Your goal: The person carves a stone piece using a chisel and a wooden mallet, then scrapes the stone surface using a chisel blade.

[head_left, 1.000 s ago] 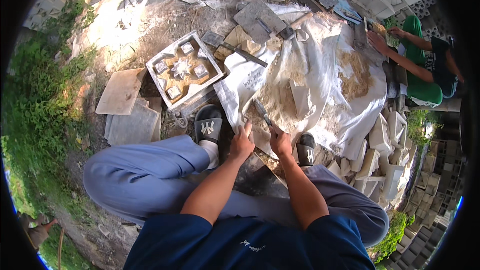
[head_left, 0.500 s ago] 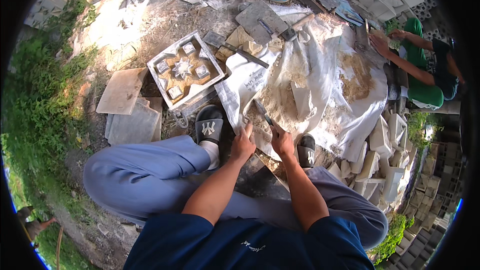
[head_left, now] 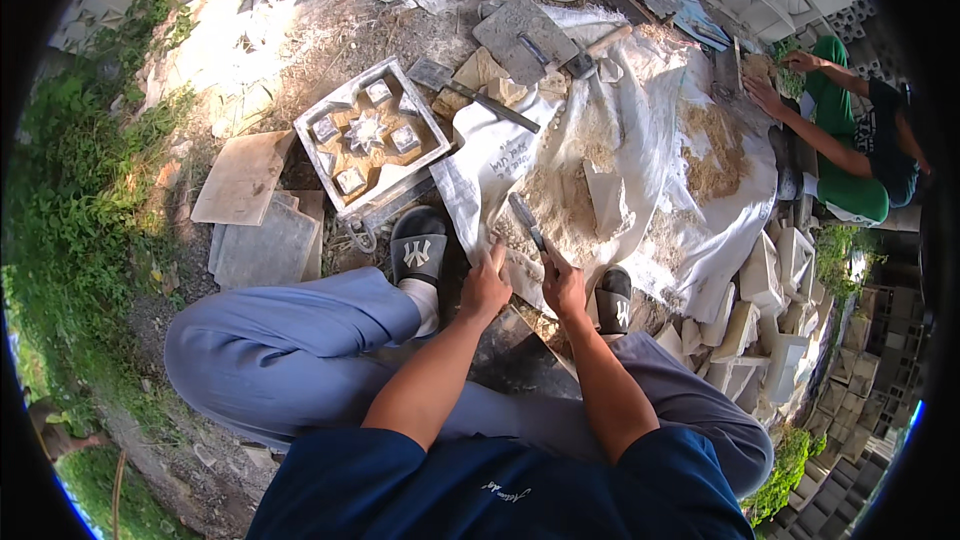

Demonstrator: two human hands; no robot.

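Beyond the left grip (head_left: 487,288), dark handwriting (head_left: 511,157) marks white sheeting (head_left: 483,190)

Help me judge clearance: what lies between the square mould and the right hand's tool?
In the head view, part of the white sheet lies between the square mould and the tool.

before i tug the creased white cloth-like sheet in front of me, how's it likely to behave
The creased white cloth-like sheet looks floppy, judging by its many loose folds. It would probably drag heavier than its thinness suggests, since loose tan grainy material is spread over it. Some of those grains may slide or spill, as nothing visible binds them.
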